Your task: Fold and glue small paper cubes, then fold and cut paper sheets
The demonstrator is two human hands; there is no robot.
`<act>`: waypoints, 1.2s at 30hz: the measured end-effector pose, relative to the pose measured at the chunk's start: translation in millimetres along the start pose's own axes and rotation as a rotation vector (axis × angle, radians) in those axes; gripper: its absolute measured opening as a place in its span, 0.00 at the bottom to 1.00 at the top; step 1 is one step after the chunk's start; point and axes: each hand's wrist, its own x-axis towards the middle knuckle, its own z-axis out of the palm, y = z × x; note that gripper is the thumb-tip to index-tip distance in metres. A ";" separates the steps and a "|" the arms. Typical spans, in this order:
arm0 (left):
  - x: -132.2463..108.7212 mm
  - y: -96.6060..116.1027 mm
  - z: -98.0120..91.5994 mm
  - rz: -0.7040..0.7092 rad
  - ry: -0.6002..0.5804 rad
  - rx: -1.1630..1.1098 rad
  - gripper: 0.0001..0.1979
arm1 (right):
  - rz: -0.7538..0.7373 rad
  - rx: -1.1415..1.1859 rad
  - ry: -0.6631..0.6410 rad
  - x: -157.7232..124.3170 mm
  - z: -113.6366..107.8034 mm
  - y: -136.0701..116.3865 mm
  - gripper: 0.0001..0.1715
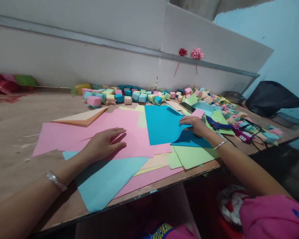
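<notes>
My right hand (193, 125) pinches the right edge of a dark blue paper sheet (160, 124), which curls up near the fingers. Under it lies another dark blue sheet (191, 139). My left hand (106, 142) is over pink paper (132, 139), fingers stretched out with nothing in them; whether it touches the paper I cannot tell. A light blue sheet (107, 181) lies below my left wrist, partly over the table's front edge. Light green paper (194, 156) spreads beneath the dark blue sheets. At upper left sits a folded peach sheet (82, 118).
Many small coloured paper cubes (128, 96) line the back of the table (10, 139). Right of my right hand are a blue glue gun (218, 124), a purple tool (241, 134) with black cords, and a phone (187, 107). A black bag (269, 99) stands at far right.
</notes>
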 end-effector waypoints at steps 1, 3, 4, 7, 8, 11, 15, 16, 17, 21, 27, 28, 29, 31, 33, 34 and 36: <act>0.3 -1.0 0.1 -0.001 -0.005 0.009 0.32 | 0.051 -0.079 0.017 -1.5 -3.7 1.7 0.19; 0.9 -2.4 0.5 -0.003 -0.017 0.022 0.31 | 0.139 -0.191 0.055 -9.1 -14.4 -0.9 0.27; 1.0 -2.7 0.9 -0.005 -0.019 0.025 0.31 | 0.176 -0.220 0.069 -15.4 -21.0 -6.3 0.28; 1.1 -1.2 1.7 -0.020 0.008 0.026 0.28 | 0.220 -0.195 0.068 -42.8 -41.6 -41.7 0.18; 1.0 0.1 1.7 -0.033 0.038 0.022 0.27 | 0.164 -0.103 0.026 -53.1 -47.4 -58.3 0.16; -0.1 5.4 -0.4 -0.099 0.143 0.020 0.23 | 0.068 0.013 -0.128 -79.1 -56.7 -107.9 0.29; -2.3 12.6 -5.2 -0.163 0.191 0.063 0.20 | 0.052 -0.156 -0.067 -92.8 -52.2 -140.2 0.25; -2.8 14.0 -6.0 -0.169 0.193 0.069 0.19 | 0.040 -0.191 -0.032 -93.4 -50.2 -141.3 0.19; -3.3 15.2 -6.4 -0.173 0.195 0.072 0.19 | 0.026 -0.217 -0.002 -93.6 -48.6 -140.9 0.14; -4.4 17.3 -6.2 -0.182 0.201 0.071 0.19 | 0.023 -0.158 0.089 -93.3 -48.3 -138.4 0.09; -2.8 13.1 -3.7 -0.191 0.169 0.033 0.18 | 0.090 -0.062 0.296 -95.9 -67.6 -150.7 0.20; -2.3 12.1 -3.3 -0.190 0.165 0.023 0.18 | 0.105 -0.084 0.338 -96.9 -71.6 -153.2 0.22; -1.9 11.2 -2.9 -0.185 0.160 0.016 0.17 | 0.125 -0.105 0.367 -97.8 -75.4 -155.4 0.24; -1.5 10.0 -2.4 -0.175 0.162 0.006 0.16 | 0.164 -0.160 0.420 -98.5 -82.2 -158.5 0.27; -1.6 9.8 -2.4 -0.167 0.167 -0.003 0.15 | 0.209 -0.280 0.552 -95.3 -89.7 -159.6 0.26; -1.7 9.9 -2.6 -0.167 0.174 -0.006 0.16 | 0.238 -0.346 0.656 -91.2 -94.6 -159.3 0.24; -2.1 10.2 -3.3 -0.176 0.184 -0.011 0.17 | 0.298 -0.383 0.840 -77.0 -108.9 -156.7 0.17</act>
